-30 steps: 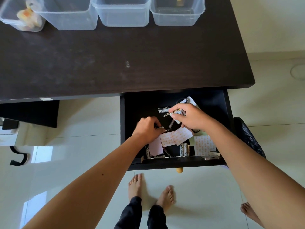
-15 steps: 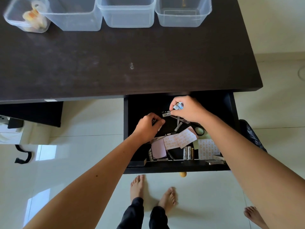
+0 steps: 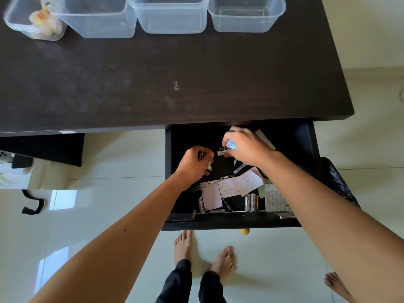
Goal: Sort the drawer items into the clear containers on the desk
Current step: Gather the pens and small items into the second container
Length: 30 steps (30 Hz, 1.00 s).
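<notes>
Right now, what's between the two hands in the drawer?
Head view: a white battery with a dark one just behind it lies in the gap between the left hand and right hand, on the drawer floor.

Four clear containers (image 3: 170,16), two hands (image 3: 247,147).

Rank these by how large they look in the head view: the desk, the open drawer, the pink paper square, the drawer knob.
1. Desk
2. Drawer
3. Pink paper square
4. Drawer knob
The gaps are wide, so nearness to the camera leaves the order unchanged.
</notes>
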Each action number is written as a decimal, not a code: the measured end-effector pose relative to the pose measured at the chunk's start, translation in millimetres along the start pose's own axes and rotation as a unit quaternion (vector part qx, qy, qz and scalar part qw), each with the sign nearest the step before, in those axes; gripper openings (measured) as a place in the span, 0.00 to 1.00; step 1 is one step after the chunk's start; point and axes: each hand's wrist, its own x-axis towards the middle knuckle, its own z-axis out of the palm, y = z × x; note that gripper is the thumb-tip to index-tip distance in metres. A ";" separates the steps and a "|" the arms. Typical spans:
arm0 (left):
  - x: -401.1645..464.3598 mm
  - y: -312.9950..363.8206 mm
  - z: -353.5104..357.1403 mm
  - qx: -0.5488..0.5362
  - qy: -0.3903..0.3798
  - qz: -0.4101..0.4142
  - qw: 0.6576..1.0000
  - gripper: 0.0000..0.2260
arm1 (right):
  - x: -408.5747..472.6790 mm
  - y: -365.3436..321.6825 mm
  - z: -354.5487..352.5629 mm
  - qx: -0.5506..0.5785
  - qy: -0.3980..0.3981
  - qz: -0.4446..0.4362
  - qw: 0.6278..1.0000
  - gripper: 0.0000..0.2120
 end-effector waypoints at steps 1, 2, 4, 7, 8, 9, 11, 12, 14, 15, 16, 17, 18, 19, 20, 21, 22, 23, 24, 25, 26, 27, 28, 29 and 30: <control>-0.4 0.3 0.1 -0.012 -0.001 -0.002 1.000 0.06 | -0.1 0.0 -0.1 -0.001 0.000 -0.002 1.000 0.13; -0.9 0.6 0.3 -0.025 -0.003 -0.004 1.000 0.07 | -0.5 -0.2 0.1 -0.003 0.002 -0.005 1.000 0.13; -1.9 1.2 0.0 -0.044 -0.005 -0.011 0.999 0.09 | -3.3 -2.9 -0.6 -0.022 0.006 -0.007 1.000 0.15; -2.9 0.8 -1.9 -0.056 -0.010 -0.020 0.998 0.08 | -5.0 -5.9 -0.5 -0.049 -0.005 -0.009 0.999 0.14; -3.4 0.9 -2.6 -0.058 -0.010 -0.021 0.998 0.07 | -5.6 -7.1 -0.3 -0.051 -0.011 -0.011 0.999 0.14; -4.3 1.3 -3.3 -0.058 -0.011 -0.022 0.998 0.07 | -6.2 -7.9 -0.3 -0.053 -0.014 -0.012 0.998 0.13; -6.1 2.3 -3.7 -0.045 -0.016 -0.024 0.999 0.06 | -6.7 -6.3 -1.6 -0.039 -0.013 -0.011 0.999 0.13; -7.2 2.4 -3.5 -0.029 -0.021 -0.021 0.999 0.05 | -8.3 -5.7 -3.8 -0.026 -0.010 -0.008 1.000 0.13; -9.9 3.7 -2.0 0.026 -0.035 -0.007 0.999 0.05 | -14.3 -4.6 -11.2 0.009 -0.003 0.006 1.000 0.12; -11.2 4.9 -0.3 0.055 -0.041 0.000 0.998 0.05 | -17.4 -2.8 -14.9 0.032 -0.001 0.014 0.999 0.11; -12.0 6.3 1.8 0.081 -0.045 0.008 0.996 0.05 | -20.6 0.2 -18.7 0.059 -0.002 0.019 0.998 0.11; -12.3 8.0 5.1 0.103 -0.047 0.020 0.993 0.05 | -24.4 3.5 -22.0 0.087 -0.007 0.026 0.996 0.11; -12.5 10.0 9.8 0.126 -0.046 0.034 0.990 0.05 | -28.8 7.4 -24.8 0.116 -0.015 0.035 0.992 0.11; -12.4 12.1 15.4 0.148 -0.045 0.049 0.987 0.06 | -33.6 10.9 -26.7 0.144 -0.024 0.042 0.988 0.12; -11.7 13.8 21.6 0.167 -0.046 0.063 0.983 0.07 | -37.9 15.1 -27.5 0.171 -0.029 0.049 0.984 0.12; -10.6 15.3 28.1 0.180 -0.048 0.075 0.980 0.07 | -42.5 18.1 -28.6 0.200 -0.032 0.053 0.978 0.13; -9.3 16.7 34.5 0.189 -0.053 0.084 0.977 0.06 | -46.2 21.4 -29.5 0.228 -0.033 0.057 0.971 0.14; -8.1 17.9 40.4 0.198 -0.056 0.091 0.974 0.05 | -49.9 24.3 -30.5 0.253 -0.032 0.063 0.965 0.15; -6.7 19.1 45.5 0.210 -0.057 0.097 0.971 0.04 | -52.9 27.6 -31.4 0.271 -0.029 0.073 0.959 0.16; -5.4 20.3 49.8 0.223 -0.056 0.100 0.968 0.04 | -55.6 30.2 -32.6 0.281 -0.029 0.085 0.956 0.17; -4.6 21.2 53.0 0.235 -0.052 0.100 0.966 0.05 | -58.2 33.6 -33.7 0.284 -0.030 0.097 0.953 0.17; -3.6 22.0 55.9 0.245 -0.044 0.097 0.964 0.07 | -61.3 35.7 -35.2 0.286 -0.033 0.106 0.952 0.17; -2.9 22.6 58.2 0.255 -0.034 0.094 0.962 0.08 | -64.4 37.5 -36.5 0.289 -0.036 0.111 0.950 0.17; -2.2 23.2 60.1 0.265 -0.023 0.093 0.959 0.10 | -67.1 39.4 -37.0 0.292 -0.039 0.112 0.949 0.16; -1.4 23.3 62.0 0.278 -0.012 0.094 0.956 0.11 | -68.9 42.1 -36.6 0.295 -0.038 0.112 0.948 0.15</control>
